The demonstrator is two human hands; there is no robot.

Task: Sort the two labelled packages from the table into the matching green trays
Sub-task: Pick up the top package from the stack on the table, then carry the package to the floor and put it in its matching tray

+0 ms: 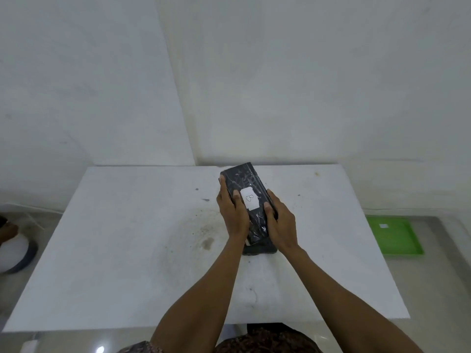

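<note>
Both hands, left (pixel 233 212) and right (pixel 280 220), grip black package (pixel 244 179); white label (pixel 249 199) reads "B".

A long black package (pixel 246 189), wrapped in glossy, crinkled film that catches white streaks of light, is clamped along its two long sides between the left hand (pixel 233 214) and the right hand (pixel 280 222). Between the two thumbs its top face carries a white label (pixel 249 198) with a handwritten "B". Its far end juts out beyond the fingertips and tilts upward; its near end dips below the wrists, close over a dark shape that cannot be made out. Off to the right of the grip, lower down, lies a green tray (pixel 397 238) with a small white tag (pixel 383 226) inside it.
</note>
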